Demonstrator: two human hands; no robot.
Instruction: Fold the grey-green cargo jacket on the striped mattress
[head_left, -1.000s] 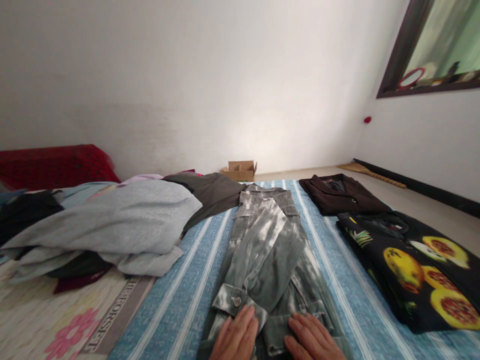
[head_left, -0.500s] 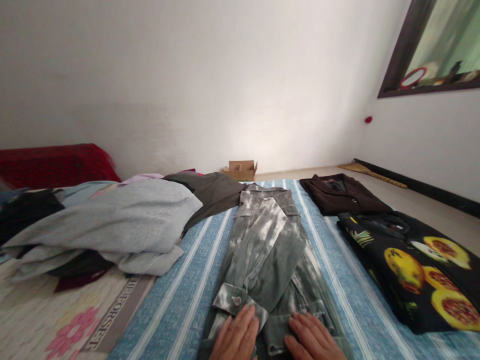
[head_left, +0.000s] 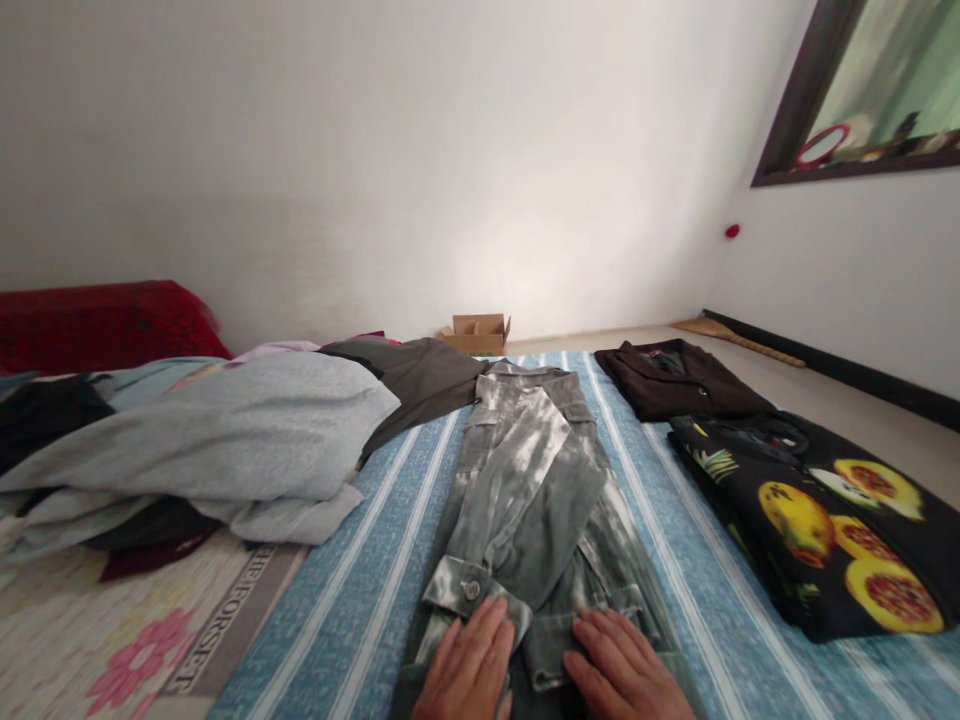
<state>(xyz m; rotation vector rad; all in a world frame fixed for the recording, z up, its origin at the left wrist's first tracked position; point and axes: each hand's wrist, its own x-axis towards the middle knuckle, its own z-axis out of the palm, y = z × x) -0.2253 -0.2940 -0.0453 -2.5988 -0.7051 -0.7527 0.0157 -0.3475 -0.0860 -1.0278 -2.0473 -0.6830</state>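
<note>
A grey tie-dye denim jacket (head_left: 525, 490) lies lengthwise on the blue striped cloth, its collar at the far end and its sides and sleeves folded inward. Near me, a buttoned cuff rests at left and a second cuff beside it at right. My left hand (head_left: 471, 660) lies flat on the jacket by the buttoned cuff, fingers stretched out. On the other cuff rests my right hand (head_left: 626, 665), its fingers also extended and flat. Neither hand grasps the fabric. The jacket's nearest edge is cut off by the bottom of the view.
A loose heap with a light grey garment (head_left: 247, 430) is at left, a dark grey garment (head_left: 420, 375) behind it. Folded at right are a dark brown garment (head_left: 675, 385) and a black fruit-print garment (head_left: 817, 530). A cardboard box (head_left: 476, 335) stands by the wall.
The view has shifted slightly, so everything sits a little higher and to the left. Both hands stay flat on the jacket, in nearly the same places.
</note>
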